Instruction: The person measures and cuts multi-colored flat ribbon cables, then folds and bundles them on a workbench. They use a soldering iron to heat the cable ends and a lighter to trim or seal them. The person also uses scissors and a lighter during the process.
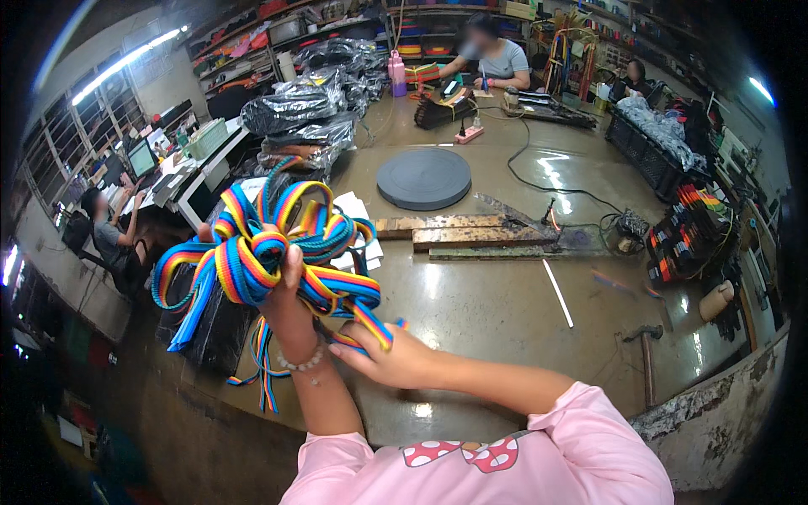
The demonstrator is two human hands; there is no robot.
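A large looped bundle of striped webbing strap (251, 259), in blue, yellow, red and black, is gathered in my left hand (290, 290). The raised thumb presses against the loops, and the other fingers are mostly hidden behind them. Lower and to the right, my right hand (397, 360) pinches a length of the same strap that runs down from the bundle. Loose strap ends (268, 370) dangle beside my left wrist, which wears a beaded bracelet (303, 360).
On the metal-topped table lie a dark grey coiled roll (423, 178), a wooden bar with a blade-like arm (484, 231), a white strip (558, 293) and a hammer (647, 362). Plastic-wrapped goods (303, 126) pile up at the left. Another person (503, 63) works across the table.
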